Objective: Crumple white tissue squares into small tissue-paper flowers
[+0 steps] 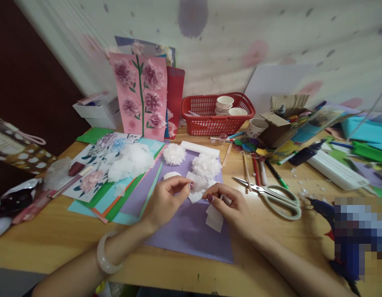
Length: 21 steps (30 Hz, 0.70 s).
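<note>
White translucent square of thin paper (197, 181) is pinched by the left hand (169, 196), whose thumb and finger are pressed together. The right hand (228, 203) bends near it, fingers almost closed; whether they grip something, I cannot tell. Both hands lean inward above the flat purple paper sheet (191, 241).

One left hand (166, 197), one right hand (231, 207) and two fluffy white paper flowers (174, 154) were present.
Also counted were one pair of scissors (259, 189), one red basket (209, 126), one paper cup (254, 129) outside it, one white roll (200, 148) and one white bangle (101, 253). One pink card (124, 91) carried five purplish flowers (153, 75) and one green stem (141, 90). The small white paper pieces (214, 220) overlapped, so their number was unclear.
</note>
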Motion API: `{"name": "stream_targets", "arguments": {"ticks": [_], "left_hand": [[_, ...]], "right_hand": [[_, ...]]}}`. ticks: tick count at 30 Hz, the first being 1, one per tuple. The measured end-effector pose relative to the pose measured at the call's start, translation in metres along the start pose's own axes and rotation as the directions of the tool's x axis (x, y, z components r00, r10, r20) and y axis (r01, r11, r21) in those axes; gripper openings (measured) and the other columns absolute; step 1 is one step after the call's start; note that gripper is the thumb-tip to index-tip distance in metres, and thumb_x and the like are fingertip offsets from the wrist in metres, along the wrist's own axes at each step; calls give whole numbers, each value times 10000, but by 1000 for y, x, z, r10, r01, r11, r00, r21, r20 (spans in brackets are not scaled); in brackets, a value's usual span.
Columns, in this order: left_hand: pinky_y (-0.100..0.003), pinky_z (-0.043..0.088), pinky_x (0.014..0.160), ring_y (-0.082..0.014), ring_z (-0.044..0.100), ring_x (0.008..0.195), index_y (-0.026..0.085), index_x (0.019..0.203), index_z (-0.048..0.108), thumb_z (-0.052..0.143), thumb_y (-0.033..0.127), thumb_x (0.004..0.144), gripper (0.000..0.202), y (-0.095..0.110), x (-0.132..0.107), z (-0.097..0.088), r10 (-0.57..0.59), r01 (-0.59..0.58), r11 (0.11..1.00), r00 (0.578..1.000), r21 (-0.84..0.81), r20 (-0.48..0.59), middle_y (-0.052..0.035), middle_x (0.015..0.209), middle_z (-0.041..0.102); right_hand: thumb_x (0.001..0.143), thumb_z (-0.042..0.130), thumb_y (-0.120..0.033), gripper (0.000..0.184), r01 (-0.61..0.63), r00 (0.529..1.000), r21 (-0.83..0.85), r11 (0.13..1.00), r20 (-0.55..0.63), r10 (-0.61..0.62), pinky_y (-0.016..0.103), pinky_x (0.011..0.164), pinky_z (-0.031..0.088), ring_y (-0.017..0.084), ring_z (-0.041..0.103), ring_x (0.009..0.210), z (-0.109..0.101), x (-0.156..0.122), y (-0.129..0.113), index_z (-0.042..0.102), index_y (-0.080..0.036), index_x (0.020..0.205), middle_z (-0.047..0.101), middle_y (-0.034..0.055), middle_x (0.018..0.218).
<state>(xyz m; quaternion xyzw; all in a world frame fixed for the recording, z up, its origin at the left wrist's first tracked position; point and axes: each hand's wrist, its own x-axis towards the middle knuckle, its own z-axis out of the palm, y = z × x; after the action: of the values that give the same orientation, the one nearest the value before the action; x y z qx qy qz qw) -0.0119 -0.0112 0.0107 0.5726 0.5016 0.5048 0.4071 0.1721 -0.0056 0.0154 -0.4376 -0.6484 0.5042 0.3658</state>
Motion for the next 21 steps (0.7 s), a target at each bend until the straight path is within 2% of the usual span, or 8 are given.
{"name": "stream_targets", "arguments": {"ticks": [4,7,9,12,17,21], "left_hand": [[-243,541,712,-167,674,789,153,821,713,636,269,777,146,-3,3,-2,-86,81,995,992,-51,-93,-47,823,733],[-232,538,728,-155,667,785,161,810,715,639,219,769,104,-4,1,0,-5,5,1000,998,5,-67,-39,823,725],[-230,536,730,-153,659,777,161,788,716,642,193,767,83,-4,-2,3,75,-73,995,997,70,-20,-41,811,717],[-234,540,707,-158,657,750,158,764,714,651,192,763,72,-3,-7,6,116,-118,986,993,115,22,-49,786,714],[-238,550,719,-158,678,757,169,796,720,656,225,763,91,-4,-4,3,7,-6,1000,1000,17,-7,-41,806,728],[-240,546,664,-159,676,725,158,788,712,663,249,751,110,-6,1,0,-90,87,995,994,-45,-54,-40,764,728]], "right_hand": [[793,532,-303,162,-12,1000,41,999,-22,13,239,532,320,132,431,584,-1,1,5,612,-181,723,516,-6,642],[824,534,-374,229,-31,999,39,999,-26,32,236,526,307,122,405,560,0,2,4,601,-176,730,487,-18,621],[833,545,-417,259,-40,999,28,999,18,39,232,521,310,122,402,561,2,3,2,606,-174,764,470,-24,614],[835,560,-408,250,-27,998,3,1000,64,26,227,526,322,124,414,580,3,3,0,604,-171,766,464,-25,620],[863,522,-353,213,-24,999,2,1000,37,24,227,551,331,123,426,604,2,3,3,604,-172,785,485,-18,661],[836,530,-340,197,-53,999,1,999,10,53,229,533,306,120,404,580,2,4,4,593,-174,750,457,-26,630]]}}
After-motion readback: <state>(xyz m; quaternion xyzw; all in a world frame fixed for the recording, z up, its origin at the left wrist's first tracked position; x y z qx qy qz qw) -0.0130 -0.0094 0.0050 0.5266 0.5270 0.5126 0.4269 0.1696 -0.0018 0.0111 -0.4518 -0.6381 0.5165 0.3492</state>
